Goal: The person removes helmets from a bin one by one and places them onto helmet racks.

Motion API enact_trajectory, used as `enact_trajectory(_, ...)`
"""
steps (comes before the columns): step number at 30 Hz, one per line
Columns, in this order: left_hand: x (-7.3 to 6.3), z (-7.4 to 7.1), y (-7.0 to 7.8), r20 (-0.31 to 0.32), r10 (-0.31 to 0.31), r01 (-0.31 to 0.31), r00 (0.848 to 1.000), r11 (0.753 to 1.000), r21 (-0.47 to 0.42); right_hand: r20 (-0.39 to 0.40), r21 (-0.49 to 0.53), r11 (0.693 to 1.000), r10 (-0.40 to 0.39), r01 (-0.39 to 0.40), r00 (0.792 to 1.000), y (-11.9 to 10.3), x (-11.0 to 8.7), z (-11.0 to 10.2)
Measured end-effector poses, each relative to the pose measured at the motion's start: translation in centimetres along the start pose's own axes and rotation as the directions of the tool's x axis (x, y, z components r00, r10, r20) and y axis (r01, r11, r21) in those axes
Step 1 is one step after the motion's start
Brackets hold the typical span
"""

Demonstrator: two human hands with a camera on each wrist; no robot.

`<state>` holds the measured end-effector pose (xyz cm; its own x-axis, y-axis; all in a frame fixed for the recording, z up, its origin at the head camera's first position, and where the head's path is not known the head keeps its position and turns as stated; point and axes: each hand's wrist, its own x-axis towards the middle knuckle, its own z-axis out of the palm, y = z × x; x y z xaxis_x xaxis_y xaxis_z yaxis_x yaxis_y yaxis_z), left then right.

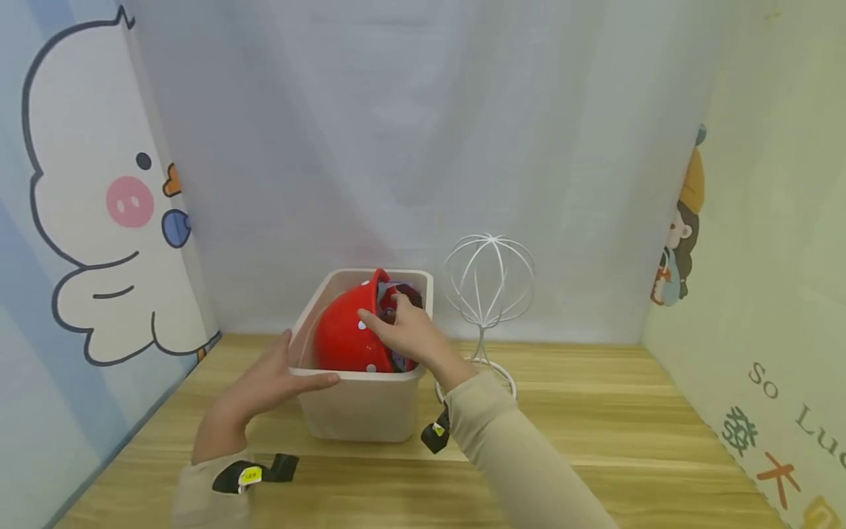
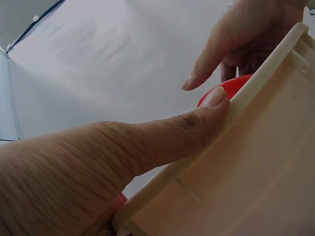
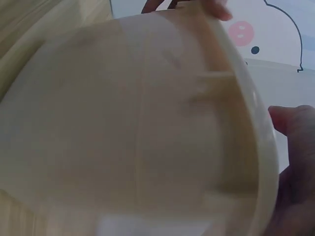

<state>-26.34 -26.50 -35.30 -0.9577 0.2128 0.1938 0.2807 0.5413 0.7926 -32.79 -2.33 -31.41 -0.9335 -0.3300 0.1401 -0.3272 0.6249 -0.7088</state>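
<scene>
Head view: a deep, cream-coloured plastic bin (image 1: 360, 409) stands on a wood-grained surface (image 1: 595, 433), left of centre in the lower half of the frame. Within it lies a glossy red dome-shaped helmet with white dots (image 1: 340, 334), tilted, its opening turned toward the right of the frame and its upper edge near the level of the far rim. The left hand (image 1: 267, 380) grips the bin's near left corner, thumb along the near rim. The right hand (image 1: 411, 332) reaches over the bin's right side; its thumb and fingers are parted, thumb over the red shell and forefinger over the opening. Whether they touch the helmet cannot be told. Right of the bin, a white wire stand with a globe-shaped cage (image 1: 482, 334) rises from a ring base, partly hidden by the right sleeve (image 1: 509, 448). A pale grey curtain (image 1: 423, 147) forms the background.

Left wrist view: the left thumb presses the rim at the centre; the right hand appears at upper right, above a sliver of red.

Right wrist view: the bin's wall, blurred, fills most of the frame; the right thumb shows at the right edge.
</scene>
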Motion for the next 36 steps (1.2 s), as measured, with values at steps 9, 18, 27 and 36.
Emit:
enact_trajectory(9, -0.2, -0.6, 0.4, 0.001, -0.014, 0.014, 1.0, 1.0, 0.015, 0.029, 0.004, 1.0, -0.029, 0.029, 0.999, -1.5, 0.8, 2.3)
enact_trajectory(18, -0.4, -0.5, 0.1, -0.006, 0.006, -0.006, 1.0, 1.0, 0.026, -0.022, -0.119, 0.992, -0.052, 0.049, 0.998, -1.3, 1.2, 3.0)
enact_trajectory(27, -0.2, 0.1, -0.1, 0.012, -0.029, 0.029, 0.999, 1.0, 0.006, -0.107, -0.057, 0.998, -0.016, 0.01, 0.994, -0.9, 1.0, 2.7)
enact_trajectory(36, -0.2, 0.2, 0.1, 0.007, -0.046, 0.045, 0.999, 0.998, 0.049, -0.223, 0.045, 0.999, -0.017, 0.027, 0.975, -0.6, 1.2, 2.4)
